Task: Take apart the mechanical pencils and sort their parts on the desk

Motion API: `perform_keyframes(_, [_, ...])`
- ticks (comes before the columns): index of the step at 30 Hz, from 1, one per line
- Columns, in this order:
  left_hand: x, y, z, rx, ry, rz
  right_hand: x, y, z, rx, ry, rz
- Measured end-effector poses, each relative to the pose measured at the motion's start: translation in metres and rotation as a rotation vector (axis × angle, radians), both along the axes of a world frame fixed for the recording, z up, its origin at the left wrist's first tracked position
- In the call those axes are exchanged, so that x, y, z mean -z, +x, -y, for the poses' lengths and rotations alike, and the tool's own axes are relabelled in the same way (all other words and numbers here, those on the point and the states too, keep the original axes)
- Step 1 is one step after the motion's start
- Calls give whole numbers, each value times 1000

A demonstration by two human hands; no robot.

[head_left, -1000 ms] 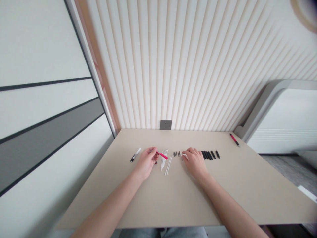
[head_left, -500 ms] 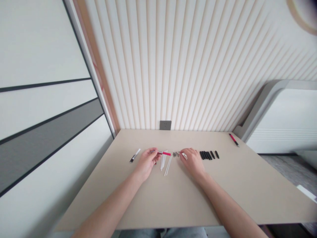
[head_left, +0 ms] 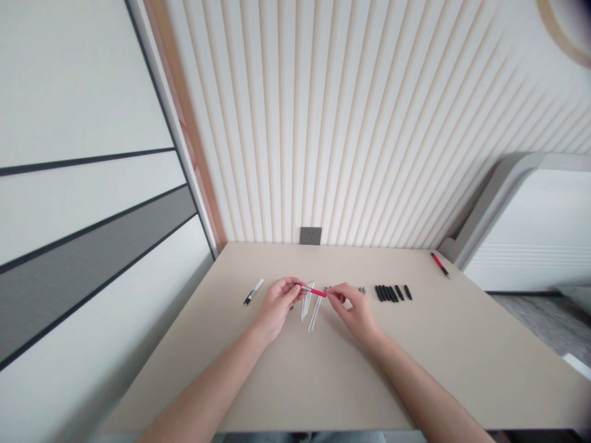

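My left hand [head_left: 277, 311] is closed around one end of a red pen barrel [head_left: 317, 292], which points to the right above the table. At the barrel's right end, my right hand [head_left: 356, 311] pinches with thumb and forefinger; whatever small piece is between those fingertips is too small to make out. Thin white pen refills [head_left: 314, 314] lie under and just in front of the barrel. Small grey parts [head_left: 362, 290] rest behind my right hand, partly hidden by it. Several black pen grips [head_left: 386, 293] lie in a row to its right.
A white and black pen [head_left: 253, 291] lies left of my left hand. Toward the table's back right corner is a red and black pen [head_left: 439, 264]. A ribbed wall with a dark socket [head_left: 311, 235] borders the table [head_left: 295, 381] at the back.
My right hand has moved from the small grey parts to the tip of the red barrel, its fingertips now pinched there. The barrel in my left hand has shifted slightly right.
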State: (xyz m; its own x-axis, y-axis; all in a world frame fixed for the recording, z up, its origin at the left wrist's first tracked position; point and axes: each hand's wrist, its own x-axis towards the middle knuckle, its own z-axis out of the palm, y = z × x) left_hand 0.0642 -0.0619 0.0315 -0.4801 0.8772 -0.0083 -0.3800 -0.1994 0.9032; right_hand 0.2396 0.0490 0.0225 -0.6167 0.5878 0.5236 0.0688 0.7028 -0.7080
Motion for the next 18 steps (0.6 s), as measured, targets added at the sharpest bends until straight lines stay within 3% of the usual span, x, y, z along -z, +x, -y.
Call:
perform_keyframes(11, [1,-1,-1,-38,-6,-10,1,2,1,-40,7,-1])
perform_keyframes(18, [5,-6,-1,29,-99,-186,6,0,-3,-39,-20,-13])
